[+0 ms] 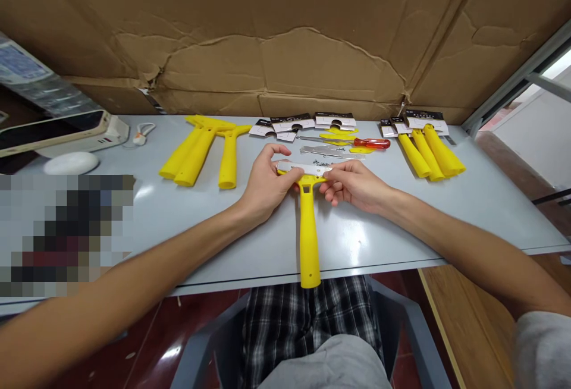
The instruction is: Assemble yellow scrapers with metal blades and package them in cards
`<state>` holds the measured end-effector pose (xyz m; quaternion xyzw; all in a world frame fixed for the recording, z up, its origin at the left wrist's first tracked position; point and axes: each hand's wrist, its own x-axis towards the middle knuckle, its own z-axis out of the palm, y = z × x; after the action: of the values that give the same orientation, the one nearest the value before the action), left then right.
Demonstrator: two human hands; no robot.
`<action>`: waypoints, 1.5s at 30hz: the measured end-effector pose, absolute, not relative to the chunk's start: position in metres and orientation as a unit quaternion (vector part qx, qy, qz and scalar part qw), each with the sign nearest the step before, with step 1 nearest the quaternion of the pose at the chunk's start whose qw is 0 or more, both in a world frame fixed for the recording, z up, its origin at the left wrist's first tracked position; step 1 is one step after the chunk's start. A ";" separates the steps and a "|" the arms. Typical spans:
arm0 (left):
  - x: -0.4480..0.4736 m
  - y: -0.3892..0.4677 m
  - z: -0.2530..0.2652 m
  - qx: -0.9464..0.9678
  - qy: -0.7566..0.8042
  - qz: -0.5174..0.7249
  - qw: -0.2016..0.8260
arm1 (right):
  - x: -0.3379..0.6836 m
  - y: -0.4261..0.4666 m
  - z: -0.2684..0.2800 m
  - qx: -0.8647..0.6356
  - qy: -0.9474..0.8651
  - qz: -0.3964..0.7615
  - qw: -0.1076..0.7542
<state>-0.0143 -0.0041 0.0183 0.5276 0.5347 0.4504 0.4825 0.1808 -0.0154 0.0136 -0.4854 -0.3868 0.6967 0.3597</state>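
Note:
Between my hands is a yellow plastic scraper handle (309,228), its grip pointing toward me past the table's front edge. A silver metal strip (307,169) lies along the scraper's crosspiece. My left hand (270,184) is closed on the left end, thumb pressed on the strip. At the right end, my right hand (352,185) pinches the strip and crosspiece, other fingers curled. Just beyond are small dark screws (320,162), loose metal strips (332,151), yellow plastic pieces (338,136) and a screwdriver (372,143) with a red handle.
More yellow scraper handles (228,160) lie to the left. Several with black-and-white cards (426,121) are at the right. Other cards (292,122) lie at the back before a cardboard wall (312,68). A phone (53,130) and a white mouse (71,163) sit far left.

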 end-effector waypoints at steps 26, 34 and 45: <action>-0.020 0.012 0.013 0.473 0.459 0.439 0.611 | 0.186 -0.012 0.010 -0.482 -0.395 0.679 0.388; -0.024 0.023 0.007 0.439 0.460 0.474 0.609 | 0.190 -0.005 0.011 -0.497 -0.391 0.668 0.392; -0.033 0.030 0.022 0.462 0.488 0.473 0.570 | 0.191 -0.003 0.011 -0.501 -0.400 0.666 0.382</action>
<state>-0.0329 0.0298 0.0222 0.4618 0.4876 0.4732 0.5701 0.1914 -0.0035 0.0112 -0.5008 -0.4003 0.6658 0.3817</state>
